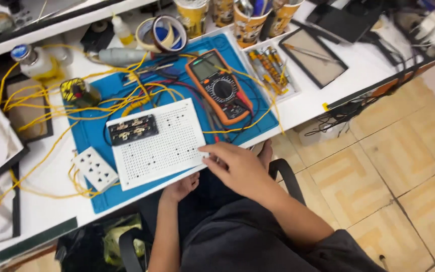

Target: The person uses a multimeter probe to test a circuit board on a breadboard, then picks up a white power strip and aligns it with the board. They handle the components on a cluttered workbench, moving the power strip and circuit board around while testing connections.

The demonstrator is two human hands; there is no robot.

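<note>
A white perforated board (159, 143) lies on a blue work mat (101, 93), with a black terminal block (132, 129) mounted at its upper left. My right hand (235, 166) rests palm down at the board's near right corner, fingertips touching its edge. My left hand (179, 187) sits below the table's front edge under the board, its fingers mostly hidden. An orange and grey multimeter (219, 85) lies just right of the board. Yellow wires (81, 103) loop across the mat.
A white socket plate (95, 168) lies left of the board. Tape rolls (161, 33), cups of tools (247, 20), a tray of screwdrivers (270, 68) and framed panels (312, 56) stand at the back. Tiled floor (393, 166) lies to the right, and a chair arm (288, 179) sits beside me.
</note>
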